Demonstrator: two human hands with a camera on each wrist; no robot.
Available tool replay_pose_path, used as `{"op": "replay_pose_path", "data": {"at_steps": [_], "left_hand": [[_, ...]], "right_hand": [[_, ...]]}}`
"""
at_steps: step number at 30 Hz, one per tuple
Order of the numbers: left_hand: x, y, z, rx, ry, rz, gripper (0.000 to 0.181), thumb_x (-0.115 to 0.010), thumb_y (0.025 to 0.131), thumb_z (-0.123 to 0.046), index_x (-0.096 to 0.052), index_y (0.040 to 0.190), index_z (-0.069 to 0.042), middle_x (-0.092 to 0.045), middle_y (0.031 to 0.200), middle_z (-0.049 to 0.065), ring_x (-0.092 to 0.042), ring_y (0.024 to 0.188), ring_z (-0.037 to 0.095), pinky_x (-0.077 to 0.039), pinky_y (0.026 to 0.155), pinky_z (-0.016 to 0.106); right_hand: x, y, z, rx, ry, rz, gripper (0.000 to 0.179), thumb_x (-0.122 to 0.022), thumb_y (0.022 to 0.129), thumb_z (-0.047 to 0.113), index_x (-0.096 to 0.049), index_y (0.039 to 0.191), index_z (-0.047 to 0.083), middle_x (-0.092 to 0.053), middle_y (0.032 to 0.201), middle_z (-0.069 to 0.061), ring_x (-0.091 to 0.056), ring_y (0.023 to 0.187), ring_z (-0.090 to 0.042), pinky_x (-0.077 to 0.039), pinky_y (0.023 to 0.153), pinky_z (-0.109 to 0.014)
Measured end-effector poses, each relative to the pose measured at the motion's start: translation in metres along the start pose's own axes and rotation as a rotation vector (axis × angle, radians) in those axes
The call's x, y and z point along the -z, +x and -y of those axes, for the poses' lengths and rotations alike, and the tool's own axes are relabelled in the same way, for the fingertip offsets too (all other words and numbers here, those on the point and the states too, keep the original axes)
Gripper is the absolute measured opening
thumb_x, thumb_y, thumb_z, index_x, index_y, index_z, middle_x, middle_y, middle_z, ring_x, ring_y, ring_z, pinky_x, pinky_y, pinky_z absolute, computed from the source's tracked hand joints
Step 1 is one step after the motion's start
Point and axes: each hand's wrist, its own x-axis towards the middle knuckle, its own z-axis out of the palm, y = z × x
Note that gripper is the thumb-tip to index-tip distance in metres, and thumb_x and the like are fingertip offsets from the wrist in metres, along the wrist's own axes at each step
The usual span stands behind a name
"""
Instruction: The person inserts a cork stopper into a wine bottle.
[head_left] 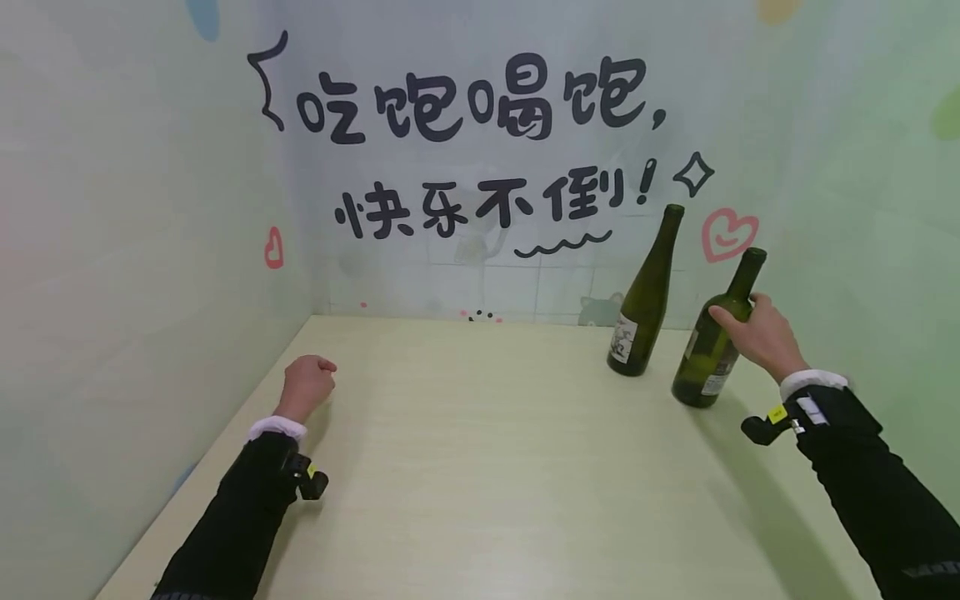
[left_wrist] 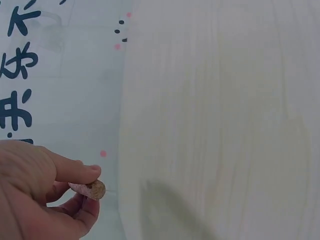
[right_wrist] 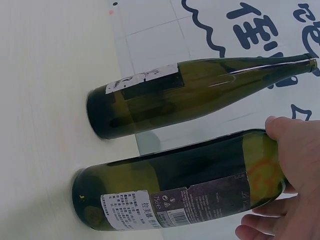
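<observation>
Between thumb and fingers, my left hand [head_left: 307, 387] pinches a small cork [left_wrist: 95, 190], best seen in the left wrist view, above the left side of the table. My right hand [head_left: 767, 337] grips a green wine bottle [right_wrist: 200, 180] around its shoulder, thumb on the near side and fingers behind the glass. This bottle stands on the table at the right and carries a dark label and a white sticker. Just left of it stands a slimmer green bottle [head_left: 647, 304] with a long tapering neck and a pale label; no hand touches it.
The pale wooden table [head_left: 480, 450] reaches back to a wall [head_left: 465, 275] printed with dark lettering and small drawings. Side walls rise close to the table at left and right. Small cameras [head_left: 765, 429] are strapped to both wrists.
</observation>
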Motion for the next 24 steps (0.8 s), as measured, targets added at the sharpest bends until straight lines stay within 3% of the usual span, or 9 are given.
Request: {"op": "replay_pose_path", "data": {"at_steps": [4,11,17,24], "left_hand": [[0.005,-0.004,-0.020,-0.012,-0.124,-0.050,0.024,-0.050,0.095,-0.007,-0.065,0.110,0.005,-0.063,0.107,0.024,-0.062,0.092,0.035,-0.048,0.066,0.035],[0.015,-0.009,-0.060,-0.103,-0.190,-0.109,0.023,-0.057,0.093,-0.010,-0.067,0.112,-0.002,-0.064,0.109,0.016,-0.061,0.097,0.031,-0.049,0.075,0.037],[0.021,-0.021,-0.093,-0.172,-0.252,-0.124,0.023,-0.060,0.093,-0.014,-0.068,0.112,-0.005,-0.065,0.109,0.013,-0.060,0.095,0.027,-0.050,0.073,0.035],[0.031,-0.035,-0.115,-0.249,-0.296,-0.149,0.022,-0.062,0.092,-0.015,-0.068,0.111,-0.006,-0.061,0.108,0.009,-0.060,0.095,0.025,-0.052,0.079,0.035]], "right_hand": [[-0.005,0.000,0.000,0.018,0.023,-0.006,0.099,-0.041,0.094,0.059,-0.007,0.144,-0.020,-0.034,0.129,-0.044,-0.042,0.110,-0.056,-0.038,0.086,-0.064],[-0.010,-0.001,-0.001,0.040,0.047,-0.035,0.093,-0.042,0.095,0.055,-0.016,0.139,-0.021,-0.042,0.108,-0.034,-0.047,0.091,-0.044,-0.042,0.069,-0.049],[-0.011,-0.004,-0.003,0.058,0.040,-0.054,0.090,-0.043,0.095,0.053,-0.017,0.138,-0.022,-0.044,0.104,-0.031,-0.048,0.087,-0.041,-0.042,0.066,-0.045],[-0.015,-0.009,0.000,0.069,0.068,-0.054,0.090,-0.044,0.094,0.056,-0.020,0.138,-0.019,-0.044,0.107,-0.030,-0.048,0.089,-0.041,-0.043,0.068,-0.046]]}}
